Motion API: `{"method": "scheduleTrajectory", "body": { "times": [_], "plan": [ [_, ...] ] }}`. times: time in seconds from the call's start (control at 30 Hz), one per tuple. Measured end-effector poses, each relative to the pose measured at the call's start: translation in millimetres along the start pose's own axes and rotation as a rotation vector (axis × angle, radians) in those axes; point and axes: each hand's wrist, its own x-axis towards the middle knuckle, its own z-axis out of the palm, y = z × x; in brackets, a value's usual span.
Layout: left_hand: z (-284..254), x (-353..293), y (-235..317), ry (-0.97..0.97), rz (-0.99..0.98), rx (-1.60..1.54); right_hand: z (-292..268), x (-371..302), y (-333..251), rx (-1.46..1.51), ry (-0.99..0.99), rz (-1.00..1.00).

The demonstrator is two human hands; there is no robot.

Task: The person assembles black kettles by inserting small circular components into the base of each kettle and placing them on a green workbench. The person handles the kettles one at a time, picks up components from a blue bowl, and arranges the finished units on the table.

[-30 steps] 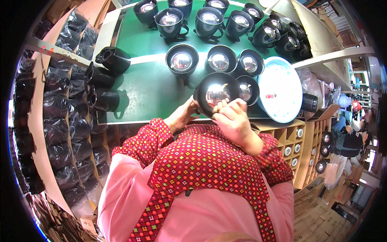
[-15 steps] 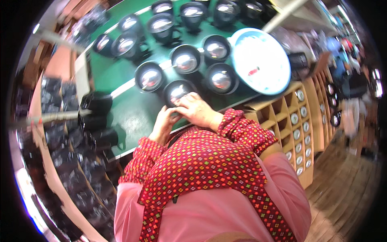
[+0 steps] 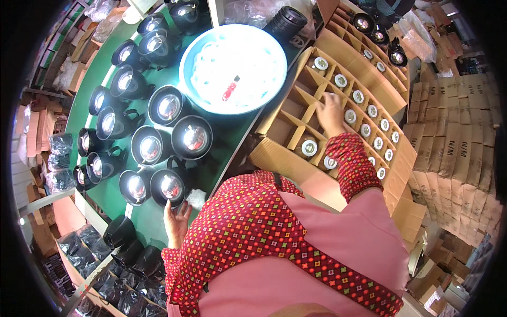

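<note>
My left hand is at the near edge of the green table, fingers apart, one fingertip touching the rim of a black handled jug with a shiny silver inside. Just right of that jug lies a small crumpled whitish translucent piece. My right hand reaches into a divided cardboard box at the right. Its fingers are bent over a compartment, with nothing visible in them. Around it in the compartments stand several round pieces with white ring tops.
A light-blue basin of white rings, with a small red item, stands on the green table among several more black jugs. Stacked cartons rise at the right. Bagged black items fill boxes at lower left.
Both hands were together at a front jug. They have parted: my right hand has moved right into the divided box, while the left stays by the jug. The view has turned right.
</note>
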Motion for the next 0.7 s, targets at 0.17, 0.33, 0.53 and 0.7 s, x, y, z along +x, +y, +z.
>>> {"method": "scheduleTrajectory", "body": {
  "times": [0.17, 0.33, 0.53, 0.7],
  "plan": [
    [11.0, -37.2, 19.2, 0.308, 0.198, 0.25, 2.5, 31.0, 33.7, -0.163, -0.331, 0.274],
    [64.9, -69.2, 11.0, 0.405, 0.698, 0.482, 3.9, 49.9, 53.3, -0.155, -0.417, 0.151],
    [153.6, -73.6, 18.5, -0.12, 1.119, 0.77, -120.2, 68.3, 3.6, -0.108, -0.25, -0.119],
    [275.9, -78.3, 17.0, -0.689, 1.182, 1.19, -234.9, 62.7, -116.8, 0.107, -0.297, -0.421]
  ]
}}
